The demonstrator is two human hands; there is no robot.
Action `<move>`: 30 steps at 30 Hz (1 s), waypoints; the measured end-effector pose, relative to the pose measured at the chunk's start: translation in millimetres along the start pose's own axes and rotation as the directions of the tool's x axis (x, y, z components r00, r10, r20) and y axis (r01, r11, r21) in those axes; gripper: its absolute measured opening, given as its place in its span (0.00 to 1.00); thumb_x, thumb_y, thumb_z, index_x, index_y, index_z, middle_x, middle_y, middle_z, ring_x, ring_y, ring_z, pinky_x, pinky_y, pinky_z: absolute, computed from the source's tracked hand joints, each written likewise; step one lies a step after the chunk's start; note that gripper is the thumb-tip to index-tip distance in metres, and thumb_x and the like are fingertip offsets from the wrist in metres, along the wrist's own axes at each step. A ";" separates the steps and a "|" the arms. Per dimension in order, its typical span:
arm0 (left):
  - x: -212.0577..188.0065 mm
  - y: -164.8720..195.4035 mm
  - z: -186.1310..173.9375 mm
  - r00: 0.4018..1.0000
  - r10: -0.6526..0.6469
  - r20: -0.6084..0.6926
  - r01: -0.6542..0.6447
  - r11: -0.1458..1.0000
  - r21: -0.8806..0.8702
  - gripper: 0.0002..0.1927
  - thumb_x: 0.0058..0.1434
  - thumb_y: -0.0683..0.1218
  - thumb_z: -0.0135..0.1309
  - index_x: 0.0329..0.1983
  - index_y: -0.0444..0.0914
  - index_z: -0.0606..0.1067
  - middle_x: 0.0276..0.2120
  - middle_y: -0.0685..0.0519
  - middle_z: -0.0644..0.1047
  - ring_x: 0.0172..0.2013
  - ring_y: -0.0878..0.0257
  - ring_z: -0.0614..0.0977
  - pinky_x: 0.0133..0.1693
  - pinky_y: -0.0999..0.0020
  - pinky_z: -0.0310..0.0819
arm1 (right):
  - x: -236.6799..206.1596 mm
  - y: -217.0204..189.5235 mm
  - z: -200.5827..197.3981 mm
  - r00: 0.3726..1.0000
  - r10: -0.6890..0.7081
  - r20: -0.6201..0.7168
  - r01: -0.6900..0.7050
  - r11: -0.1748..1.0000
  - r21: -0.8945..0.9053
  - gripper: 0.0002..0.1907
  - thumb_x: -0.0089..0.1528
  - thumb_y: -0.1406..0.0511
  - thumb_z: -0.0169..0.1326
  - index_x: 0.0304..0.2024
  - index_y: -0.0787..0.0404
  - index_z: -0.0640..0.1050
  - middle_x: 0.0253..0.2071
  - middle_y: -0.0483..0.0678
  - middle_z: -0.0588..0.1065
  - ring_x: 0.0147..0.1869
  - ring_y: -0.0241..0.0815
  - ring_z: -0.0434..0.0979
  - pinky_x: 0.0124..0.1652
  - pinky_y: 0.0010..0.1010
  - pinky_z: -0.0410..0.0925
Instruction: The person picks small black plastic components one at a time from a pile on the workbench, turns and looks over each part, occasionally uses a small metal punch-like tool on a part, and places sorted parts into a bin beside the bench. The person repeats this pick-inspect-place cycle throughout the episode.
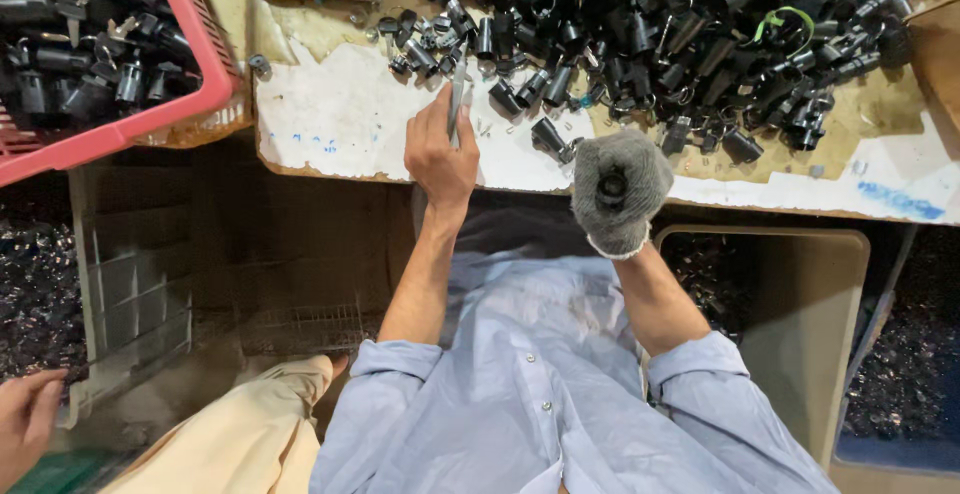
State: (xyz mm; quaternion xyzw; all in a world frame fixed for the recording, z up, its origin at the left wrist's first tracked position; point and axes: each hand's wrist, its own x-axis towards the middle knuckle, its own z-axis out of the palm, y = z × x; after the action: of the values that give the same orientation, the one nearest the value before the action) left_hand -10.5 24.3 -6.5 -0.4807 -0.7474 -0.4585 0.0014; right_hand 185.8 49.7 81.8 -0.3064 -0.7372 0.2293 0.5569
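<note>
**Bare hand working a tool, gloved hand holding a black part at the worktop edge**

The left hand (440, 154) is gripping a slim metal tool (459, 94), fingers pressed together around its shaft, the tip pointing up toward the pile of black parts (690, 34) spreading across the upper right of the frame. The right hand (620, 189), wearing a grey glove, is closing its fingers around one black cylindrical part (611, 189) at mid-frame, open end facing the camera, probably so the tool can get at it. Both hands are hovering at the near edge of the worktop (340, 119), keeping the supply within reach. A red crate (205, 49) in the upper left is holding more black parts. Another person's hand (28, 424) is showing at the lower left.
</note>
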 end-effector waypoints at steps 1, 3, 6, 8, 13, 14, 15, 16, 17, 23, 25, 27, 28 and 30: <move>0.0 -0.2 0.4 1.000 -0.006 -0.010 0.006 1.000 0.000 0.17 0.64 0.41 0.60 0.57 0.38 0.78 0.42 0.49 0.81 0.42 0.51 0.81 0.44 0.58 0.75 | -1.8 0.7 -2.3 1.000 -0.018 0.003 0.018 0.996 -0.089 0.10 0.60 0.76 0.61 0.35 0.62 0.71 0.30 0.52 0.71 0.33 0.51 0.73 0.38 0.37 0.68; 0.0 -0.1 1.3 1.000 0.002 -0.010 -0.002 1.000 -0.025 0.17 0.64 0.42 0.60 0.57 0.39 0.78 0.43 0.49 0.81 0.43 0.51 0.81 0.45 0.58 0.76 | -6.0 2.8 -4.8 0.998 -0.055 0.019 0.058 0.965 -0.257 0.13 0.61 0.77 0.63 0.32 0.61 0.71 0.26 0.52 0.68 0.29 0.51 0.70 0.33 0.38 0.64; -0.2 2.0 1.0 0.999 0.029 -0.023 -0.030 0.998 -0.046 0.17 0.65 0.42 0.60 0.56 0.39 0.78 0.45 0.49 0.82 0.44 0.51 0.81 0.47 0.57 0.76 | -13.7 8.6 -1.0 0.999 -0.041 0.018 0.044 0.983 -0.177 0.13 0.63 0.76 0.62 0.34 0.61 0.71 0.29 0.53 0.71 0.31 0.53 0.73 0.34 0.41 0.67; 0.5 3.3 -2.7 0.999 0.025 -0.032 -0.027 0.997 -0.069 0.16 0.64 0.43 0.61 0.56 0.39 0.78 0.45 0.49 0.82 0.45 0.50 0.82 0.48 0.57 0.76 | -19.3 12.3 4.2 0.998 -0.035 0.060 0.049 0.968 -0.246 0.13 0.63 0.74 0.64 0.34 0.60 0.71 0.29 0.53 0.71 0.31 0.54 0.73 0.33 0.42 0.65; 19.9 -14.3 -35.1 0.989 0.024 -0.144 -0.022 1.000 0.015 0.16 0.65 0.43 0.60 0.56 0.41 0.78 0.47 0.49 0.82 0.47 0.50 0.82 0.51 0.58 0.77 | -26.8 23.2 24.3 0.935 -0.013 0.354 0.147 0.923 -0.355 0.14 0.62 0.67 0.67 0.34 0.59 0.72 0.28 0.50 0.71 0.31 0.54 0.72 0.33 0.44 0.64; 31.5 -22.3 -41.7 0.988 -0.012 -0.155 0.025 0.996 0.081 0.17 0.64 0.43 0.61 0.56 0.41 0.78 0.46 0.49 0.82 0.46 0.51 0.82 0.49 0.57 0.77 | -26.0 26.3 28.9 0.913 -0.022 0.408 0.189 0.908 -0.373 0.14 0.61 0.65 0.67 0.34 0.58 0.72 0.27 0.50 0.71 0.32 0.53 0.73 0.33 0.44 0.64; 42.2 -30.9 -49.3 0.985 -0.050 -0.162 0.074 0.987 0.144 0.17 0.63 0.43 0.61 0.56 0.40 0.78 0.45 0.49 0.82 0.45 0.51 0.82 0.48 0.57 0.76 | -25.6 28.4 31.5 0.886 -0.023 0.462 0.228 0.891 -0.392 0.14 0.61 0.64 0.67 0.33 0.58 0.72 0.27 0.49 0.71 0.32 0.53 0.74 0.34 0.45 0.64; 49.7 -37.2 -54.7 0.981 -0.096 -0.170 0.131 0.970 0.205 0.18 0.62 0.43 0.61 0.57 0.40 0.78 0.44 0.49 0.81 0.45 0.51 0.82 0.47 0.57 0.76 | -24.6 30.8 33.3 0.894 -0.007 0.448 0.214 0.885 -0.413 0.13 0.61 0.64 0.67 0.34 0.58 0.72 0.28 0.49 0.71 0.33 0.53 0.74 0.35 0.44 0.65; 56.3 -41.8 -57.9 0.984 -0.104 -0.145 0.137 0.961 0.240 0.18 0.62 0.43 0.61 0.57 0.40 0.78 0.45 0.49 0.81 0.45 0.51 0.81 0.47 0.57 0.76 | -22.8 33.6 36.0 0.899 0.009 0.437 0.201 0.880 -0.431 0.13 0.62 0.64 0.66 0.35 0.57 0.72 0.29 0.49 0.72 0.34 0.52 0.74 0.36 0.44 0.65; 63.2 -37.7 -61.4 0.993 -0.005 -0.116 0.051 0.918 0.393 0.20 0.60 0.44 0.62 0.56 0.41 0.77 0.49 0.50 0.78 0.50 0.51 0.76 0.49 0.58 0.75 | -17.6 42.7 42.5 0.946 0.060 0.319 0.116 0.857 -0.503 0.14 0.62 0.65 0.67 0.36 0.58 0.72 0.30 0.49 0.71 0.35 0.52 0.74 0.38 0.44 0.66; 61.6 -29.9 -55.7 0.985 0.122 -0.124 -0.061 0.909 0.412 0.19 0.60 0.44 0.62 0.55 0.43 0.77 0.51 0.50 0.77 0.51 0.51 0.75 0.52 0.57 0.74 | -20.2 42.7 41.6 0.959 0.081 0.273 0.064 0.872 -0.486 0.14 0.62 0.66 0.68 0.37 0.58 0.72 0.31 0.50 0.72 0.36 0.52 0.74 0.38 0.44 0.66; 65.6 -25.0 -48.6 0.995 0.101 0.013 -0.100 0.934 0.343 0.20 0.61 0.43 0.62 0.57 0.42 0.77 0.49 0.51 0.77 0.50 0.52 0.76 0.51 0.58 0.75 | -23.7 42.8 39.8 0.972 0.110 0.206 -0.010 0.902 -0.432 0.13 0.62 0.68 0.68 0.38 0.58 0.73 0.32 0.51 0.73 0.37 0.53 0.74 0.39 0.43 0.67; 66.6 -23.4 -45.7 0.993 0.086 0.081 -0.108 0.945 0.310 0.20 0.62 0.43 0.63 0.58 0.42 0.78 0.48 0.52 0.77 0.50 0.52 0.76 0.50 0.58 0.75 | -25.8 42.6 38.2 0.972 0.124 0.198 -0.022 0.893 -0.450 0.14 0.61 0.68 0.68 0.38 0.59 0.73 0.32 0.51 0.73 0.37 0.54 0.74 0.39 0.43 0.67; 71.9 -23.2 -40.6 0.988 0.052 0.144 -0.094 0.949 0.301 0.20 0.59 0.43 0.63 0.56 0.40 0.78 0.47 0.50 0.77 0.48 0.51 0.76 0.47 0.58 0.75 | -27.9 44.1 37.1 0.975 0.132 0.180 -0.032 0.882 -0.470 0.14 0.60 0.68 0.68 0.38 0.59 0.73 0.33 0.52 0.73 0.37 0.55 0.75 0.38 0.43 0.67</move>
State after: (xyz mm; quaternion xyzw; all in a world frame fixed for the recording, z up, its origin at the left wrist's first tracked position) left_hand -83.7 45.2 33.0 -0.5316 -0.7898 -0.3030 0.0428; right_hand 164.2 61.2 22.7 -0.4362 -0.8106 0.1003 0.3775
